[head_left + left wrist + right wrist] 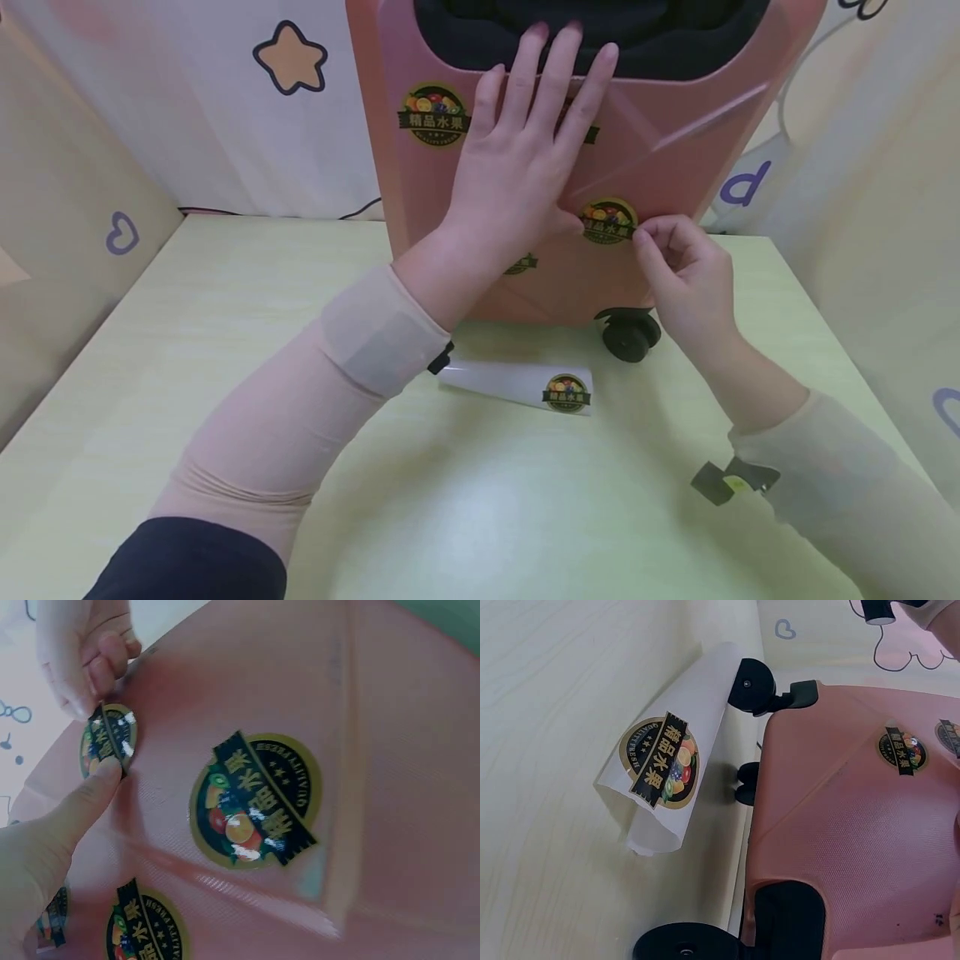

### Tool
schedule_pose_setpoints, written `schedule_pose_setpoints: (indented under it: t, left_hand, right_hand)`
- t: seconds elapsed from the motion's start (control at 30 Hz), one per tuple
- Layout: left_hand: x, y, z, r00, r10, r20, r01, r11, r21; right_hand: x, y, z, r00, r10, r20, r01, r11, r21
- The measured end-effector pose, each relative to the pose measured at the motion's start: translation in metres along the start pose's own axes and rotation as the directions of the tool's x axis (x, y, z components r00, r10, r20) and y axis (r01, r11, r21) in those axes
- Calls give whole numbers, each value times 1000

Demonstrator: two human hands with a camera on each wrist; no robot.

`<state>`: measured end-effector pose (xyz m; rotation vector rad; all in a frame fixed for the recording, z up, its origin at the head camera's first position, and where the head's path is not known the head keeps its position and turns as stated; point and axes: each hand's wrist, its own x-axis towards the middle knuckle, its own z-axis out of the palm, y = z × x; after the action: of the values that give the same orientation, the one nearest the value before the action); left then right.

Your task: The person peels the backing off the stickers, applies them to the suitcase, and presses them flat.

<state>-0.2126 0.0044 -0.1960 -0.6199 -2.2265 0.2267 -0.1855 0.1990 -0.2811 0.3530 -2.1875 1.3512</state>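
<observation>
A pink suitcase [645,167] stands upright on the table. My left hand [513,167] lies across its front, fingers straight and spread, their tips over the dark panel at the top. Its thumb touches the left side of a round fruit sticker [608,222] low on the case. Thumb and forefinger of my right hand [690,279] pinch the right edge of that sticker. In the left wrist view, the thumb presses one edge of the sticker [109,735] while the right hand [82,660] holds the opposite one. Other matching stickers, including one at upper left [433,117], are on the case.
A curled white sticker sheet [502,375] bearing one fruit sticker [567,393] lies on the table before the suitcase. The suitcase's black wheel [628,337] is close behind it. Patterned curtains [187,92] surround the table [465,517].
</observation>
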Motion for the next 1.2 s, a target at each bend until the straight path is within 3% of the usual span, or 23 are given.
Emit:
schedule_pose_setpoints:
  t: [0.37,0.83,1.0,1.2]
  left_hand:
    - [0,3,4,999,-11,-47,12,999,35]
    - [0,7,-4,999,-34,-7,34,999,-7]
    - [-1,2,-6,998,-11,-54,9,1000,-26]
    - [-1,-6,-7,996,17,-91,-22,999,-50]
  right_hand:
    - [0,-2,0,1000,-9,0,9,999,-45]
    - [4,-4,-3,999,-40,9,40,991,-126]
    - [5,-4,-3,999,-51,3,51,987,-154]
    - [5,-4,-5,992,-126,-15,120,969,-218]
